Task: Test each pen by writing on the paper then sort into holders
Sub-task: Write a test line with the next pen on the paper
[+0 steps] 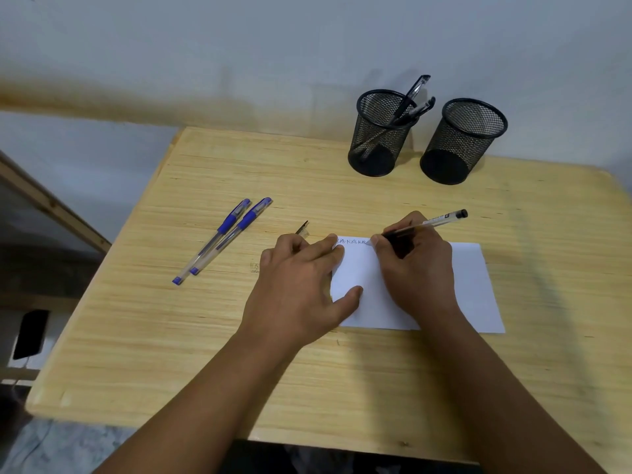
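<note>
My right hand [417, 265] grips a clear black-ink pen [441, 219], its tip on the top edge of the white paper [475, 285], beside a short line of writing [352, 241]. My left hand [301, 285] lies on the paper's left edge, thumb and forefinger on the sheet, and holds a black pen cap [303, 229] between its fingers. Two blue capped pens [222, 239] lie side by side on the table, left of my hands. The left mesh holder [379, 138] has several black pens in it. The right mesh holder [461, 142] looks empty.
The wooden table [205, 336] stands against a pale wall. Its left edge drops off to a wooden frame [51, 203] and a dark object [30, 333] on the floor. Both holders stand at the table's back edge.
</note>
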A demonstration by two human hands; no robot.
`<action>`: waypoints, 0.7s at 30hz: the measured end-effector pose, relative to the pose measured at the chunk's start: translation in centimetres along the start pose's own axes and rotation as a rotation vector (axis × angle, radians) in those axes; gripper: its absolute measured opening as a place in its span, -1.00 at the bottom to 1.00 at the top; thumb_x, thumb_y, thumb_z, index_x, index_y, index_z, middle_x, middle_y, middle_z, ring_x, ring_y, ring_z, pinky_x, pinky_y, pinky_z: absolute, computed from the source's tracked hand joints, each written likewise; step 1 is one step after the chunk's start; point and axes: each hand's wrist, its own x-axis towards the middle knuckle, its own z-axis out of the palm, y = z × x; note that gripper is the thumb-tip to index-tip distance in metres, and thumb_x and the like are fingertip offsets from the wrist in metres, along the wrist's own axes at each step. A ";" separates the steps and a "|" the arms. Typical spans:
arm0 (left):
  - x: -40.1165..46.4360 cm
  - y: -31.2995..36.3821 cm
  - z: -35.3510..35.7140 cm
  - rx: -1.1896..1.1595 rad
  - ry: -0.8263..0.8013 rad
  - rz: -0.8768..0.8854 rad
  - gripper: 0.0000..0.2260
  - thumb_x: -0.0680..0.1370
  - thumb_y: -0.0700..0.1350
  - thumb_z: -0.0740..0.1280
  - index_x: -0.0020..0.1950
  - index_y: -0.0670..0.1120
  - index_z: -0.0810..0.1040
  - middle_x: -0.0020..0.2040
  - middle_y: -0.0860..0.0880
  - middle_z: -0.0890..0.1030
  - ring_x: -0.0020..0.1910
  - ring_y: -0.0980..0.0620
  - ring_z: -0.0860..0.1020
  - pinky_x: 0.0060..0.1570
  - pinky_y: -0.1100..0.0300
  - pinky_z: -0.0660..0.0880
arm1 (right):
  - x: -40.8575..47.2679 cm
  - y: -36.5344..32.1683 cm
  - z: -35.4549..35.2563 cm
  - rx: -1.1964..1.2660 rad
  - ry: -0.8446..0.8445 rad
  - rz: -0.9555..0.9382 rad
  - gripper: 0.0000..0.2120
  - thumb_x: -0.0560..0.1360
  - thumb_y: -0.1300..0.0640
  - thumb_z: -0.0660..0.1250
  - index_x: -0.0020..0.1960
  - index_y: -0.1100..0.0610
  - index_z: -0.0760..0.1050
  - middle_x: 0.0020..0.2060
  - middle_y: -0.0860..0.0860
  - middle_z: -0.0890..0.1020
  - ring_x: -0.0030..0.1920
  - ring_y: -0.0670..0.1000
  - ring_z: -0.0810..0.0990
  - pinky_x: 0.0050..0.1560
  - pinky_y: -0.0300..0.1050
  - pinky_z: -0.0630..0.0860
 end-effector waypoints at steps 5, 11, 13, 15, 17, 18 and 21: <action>0.0 0.1 0.0 0.050 -0.012 -0.002 -0.48 0.44 0.34 0.20 0.30 0.12 0.53 0.42 0.20 0.45 0.19 0.02 0.28 0.04 0.07 0.20 | 0.1 0.4 -0.5 0.143 0.045 0.057 -0.88 0.51 0.05 0.41 -0.12 0.09 0.54 -0.29 -0.13 0.66 -0.21 -0.24 0.62 -0.22 -0.48 0.42; -0.2 0.4 -0.2 0.060 -0.030 -0.012 -0.48 0.45 0.35 0.19 0.31 0.14 0.50 0.46 0.22 0.40 0.21 0.05 0.27 0.05 0.12 0.15 | 0.6 0.5 -2.2 0.412 0.014 0.171 -0.89 0.54 0.14 0.36 -0.06 0.19 0.60 -0.29 0.05 0.71 -0.25 -0.07 0.67 -0.09 -0.16 0.59; -0.2 0.5 -0.3 0.078 -0.045 -0.010 -0.47 0.45 0.34 0.18 0.33 0.12 0.50 0.47 0.20 0.39 0.24 0.03 0.29 0.07 0.09 0.20 | 0.4 0.3 -2.8 0.433 -0.006 0.162 -0.91 0.54 0.18 0.38 -0.05 0.22 0.59 -0.28 0.07 0.71 -0.24 -0.02 0.69 -0.12 -0.19 0.63; -0.1 0.7 -0.5 0.092 -0.060 -0.009 -0.46 0.47 0.33 0.18 0.35 0.10 0.49 0.48 0.19 0.38 0.29 0.00 0.30 0.13 0.03 0.26 | 0.1 -0.1 -3.5 0.420 -0.001 0.125 -0.95 0.53 0.20 0.40 -0.08 0.18 0.58 -0.28 0.06 0.71 -0.23 -0.01 0.70 -0.18 -0.27 0.62; -0.1 0.9 -0.8 0.080 -0.077 -0.017 -0.47 0.48 0.32 0.19 0.37 0.10 0.47 0.49 0.20 0.36 0.32 -0.01 0.28 0.18 0.02 0.26 | -0.3 -0.4 -4.1 0.427 0.010 0.106 -0.96 0.52 0.23 0.41 -0.10 0.17 0.56 -0.30 0.03 0.71 -0.24 0.00 0.70 -0.20 -0.28 0.62; 0.0 0.9 -0.9 0.065 -0.082 -0.019 -0.47 0.48 0.31 0.21 0.37 0.11 0.47 0.48 0.21 0.36 0.32 0.00 0.28 0.18 0.03 0.25 | -0.6 -0.5 -4.4 0.436 0.011 0.101 -0.96 0.52 0.24 0.41 -0.10 0.18 0.56 -0.32 0.01 0.71 -0.25 0.00 0.70 -0.19 -0.25 0.63; 0.1 0.8 -1.3 0.020 -0.084 -0.022 -0.46 0.47 0.31 0.23 0.38 0.10 0.47 0.48 0.23 0.36 0.30 0.01 0.31 0.21 0.07 0.31 | -1.4 -0.6 -5.0 0.446 0.008 0.084 -0.94 0.51 0.26 0.41 -0.11 0.17 0.55 -0.34 0.00 0.71 -0.24 0.00 0.71 -0.13 -0.11 0.67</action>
